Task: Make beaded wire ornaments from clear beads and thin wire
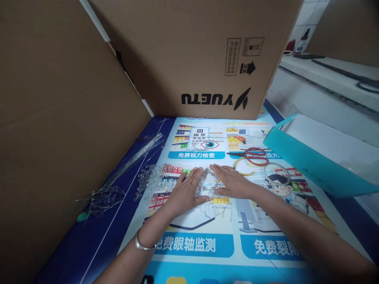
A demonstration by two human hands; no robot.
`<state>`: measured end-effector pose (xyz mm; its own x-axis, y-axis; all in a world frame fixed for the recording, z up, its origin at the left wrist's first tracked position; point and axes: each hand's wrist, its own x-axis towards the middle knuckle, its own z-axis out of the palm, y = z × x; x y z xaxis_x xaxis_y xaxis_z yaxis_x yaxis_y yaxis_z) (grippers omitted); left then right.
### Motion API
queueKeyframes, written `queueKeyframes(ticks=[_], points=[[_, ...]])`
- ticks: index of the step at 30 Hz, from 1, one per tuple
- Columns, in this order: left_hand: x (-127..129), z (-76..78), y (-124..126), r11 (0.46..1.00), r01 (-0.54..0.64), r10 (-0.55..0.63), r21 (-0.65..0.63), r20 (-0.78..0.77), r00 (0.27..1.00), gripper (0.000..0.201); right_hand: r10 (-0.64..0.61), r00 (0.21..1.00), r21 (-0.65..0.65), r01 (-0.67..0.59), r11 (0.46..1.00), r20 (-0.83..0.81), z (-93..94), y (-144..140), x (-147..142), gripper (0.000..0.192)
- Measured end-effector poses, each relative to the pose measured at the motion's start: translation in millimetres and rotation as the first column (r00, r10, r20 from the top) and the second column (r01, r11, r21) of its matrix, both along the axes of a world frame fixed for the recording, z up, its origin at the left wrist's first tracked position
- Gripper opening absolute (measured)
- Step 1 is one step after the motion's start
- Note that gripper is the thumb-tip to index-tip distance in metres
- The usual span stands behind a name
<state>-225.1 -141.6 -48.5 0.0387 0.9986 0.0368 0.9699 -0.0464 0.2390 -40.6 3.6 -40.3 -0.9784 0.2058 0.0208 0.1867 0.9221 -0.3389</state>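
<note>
Cardboard box [192, 51], red scissors [251, 156], teal bag [314, 157]

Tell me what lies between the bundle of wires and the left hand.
In the head view, a scatter of small clear beads lies on the poster between the wire bundle and the left hand.

Glossy printed poster [207, 244], matt cardboard box [192, 47]

Tall cardboard boxes [189, 55] around a printed blue tabletop poster [207, 244], white tiled wall [308, 15] behind.
</note>
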Motion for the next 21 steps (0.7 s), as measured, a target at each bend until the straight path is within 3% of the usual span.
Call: queueKeyframes(ticks=[9, 21], points=[[-2.2, 1.6, 0.2, 1.000, -0.019, 0.020, -0.003, 0.092, 0.996, 0.089, -0.034, 0.998, -0.124, 0.029, 0.992, -0.044, 0.7, 3.7, -0.7, 0.093], [-9.8, 5.2, -2.0, 0.997, -0.040, 0.051, -0.067, 0.172, 0.984, 0.075, -0.040, 0.999, -0.080, 0.037, 0.996, -0.033, -0.4, 0.9, -4.0, 0.081]])
